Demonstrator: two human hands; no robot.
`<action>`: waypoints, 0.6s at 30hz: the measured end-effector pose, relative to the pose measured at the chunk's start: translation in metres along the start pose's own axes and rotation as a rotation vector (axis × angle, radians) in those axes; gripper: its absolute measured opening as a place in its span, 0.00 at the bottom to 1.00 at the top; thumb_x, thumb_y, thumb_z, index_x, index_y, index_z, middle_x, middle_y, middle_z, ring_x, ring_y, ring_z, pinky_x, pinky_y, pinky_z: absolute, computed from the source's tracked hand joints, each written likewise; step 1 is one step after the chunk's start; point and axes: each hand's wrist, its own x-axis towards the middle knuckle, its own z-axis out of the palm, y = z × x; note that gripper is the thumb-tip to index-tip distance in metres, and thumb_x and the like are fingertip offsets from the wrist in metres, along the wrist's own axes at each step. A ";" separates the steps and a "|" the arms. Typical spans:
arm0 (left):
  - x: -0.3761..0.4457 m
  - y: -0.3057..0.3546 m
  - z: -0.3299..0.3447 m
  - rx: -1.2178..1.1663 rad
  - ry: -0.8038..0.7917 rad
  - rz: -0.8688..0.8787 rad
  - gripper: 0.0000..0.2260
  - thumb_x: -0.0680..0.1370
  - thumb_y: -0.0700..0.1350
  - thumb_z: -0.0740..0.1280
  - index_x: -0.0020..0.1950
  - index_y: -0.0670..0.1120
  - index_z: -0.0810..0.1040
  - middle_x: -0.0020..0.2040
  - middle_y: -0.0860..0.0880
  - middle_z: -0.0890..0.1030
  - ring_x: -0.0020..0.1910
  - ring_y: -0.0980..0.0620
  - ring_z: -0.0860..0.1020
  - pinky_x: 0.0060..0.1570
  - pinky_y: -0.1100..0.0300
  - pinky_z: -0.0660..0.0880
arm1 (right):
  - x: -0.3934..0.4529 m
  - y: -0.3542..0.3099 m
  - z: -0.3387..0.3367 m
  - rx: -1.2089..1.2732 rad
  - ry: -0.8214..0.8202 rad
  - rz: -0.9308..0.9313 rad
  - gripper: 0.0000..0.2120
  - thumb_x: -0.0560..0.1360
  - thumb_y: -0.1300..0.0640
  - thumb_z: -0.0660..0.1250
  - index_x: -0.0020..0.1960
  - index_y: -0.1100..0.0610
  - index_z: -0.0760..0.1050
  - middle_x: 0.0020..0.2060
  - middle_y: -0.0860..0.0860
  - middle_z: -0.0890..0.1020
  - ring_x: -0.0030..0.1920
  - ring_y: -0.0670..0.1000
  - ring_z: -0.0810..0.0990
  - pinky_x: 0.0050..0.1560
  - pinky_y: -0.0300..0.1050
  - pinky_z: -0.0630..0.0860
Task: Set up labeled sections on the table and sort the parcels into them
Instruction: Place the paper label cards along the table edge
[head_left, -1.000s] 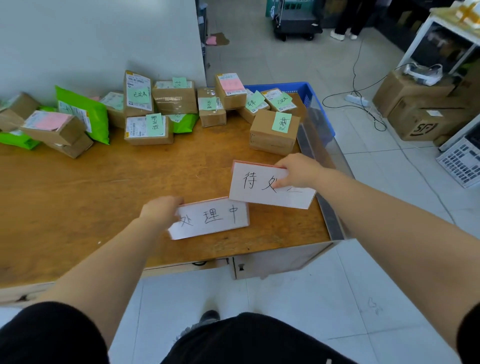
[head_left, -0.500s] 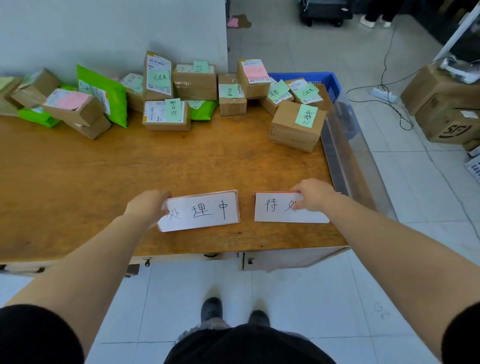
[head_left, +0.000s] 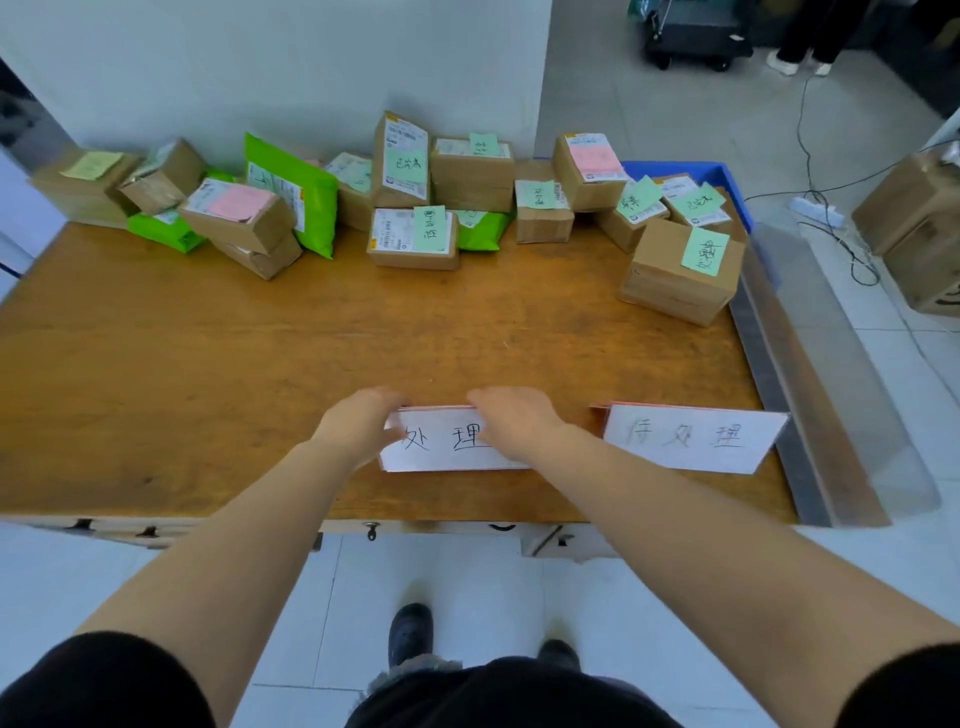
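Both hands — left hand (head_left: 358, 426), right hand (head_left: 517, 421) — grasping middle label card (head_left: 441, 441), wooden table (head_left: 260, 338)

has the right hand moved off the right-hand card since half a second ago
Yes. The right hand has left the right card, which lies free near the table's right edge, and shifted left onto the middle card with the left hand.

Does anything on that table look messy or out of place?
The parcels sit in a jumbled heap along the far edge, some tilted or stacked. One box sits apart near the right edge. The two signs lie flat and tidy.
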 end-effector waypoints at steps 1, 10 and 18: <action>-0.002 -0.011 -0.001 0.002 -0.004 0.004 0.16 0.76 0.47 0.66 0.64 0.47 0.72 0.60 0.48 0.76 0.58 0.47 0.74 0.53 0.54 0.74 | 0.007 -0.009 0.001 0.010 0.026 0.008 0.14 0.76 0.52 0.65 0.59 0.56 0.69 0.53 0.53 0.79 0.51 0.57 0.78 0.39 0.46 0.72; -0.015 -0.099 -0.013 -0.236 -0.065 -0.049 0.30 0.70 0.47 0.73 0.70 0.48 0.67 0.67 0.49 0.73 0.65 0.48 0.71 0.62 0.53 0.69 | 0.035 -0.064 -0.014 0.086 0.099 0.047 0.16 0.75 0.46 0.65 0.61 0.49 0.73 0.54 0.48 0.81 0.51 0.52 0.78 0.40 0.43 0.69; -0.011 -0.087 -0.022 -0.243 -0.023 0.042 0.28 0.70 0.49 0.73 0.68 0.46 0.68 0.64 0.48 0.75 0.62 0.49 0.74 0.59 0.54 0.73 | 0.003 -0.029 -0.069 0.212 0.184 0.187 0.16 0.72 0.47 0.70 0.58 0.50 0.76 0.55 0.48 0.80 0.55 0.52 0.76 0.46 0.46 0.72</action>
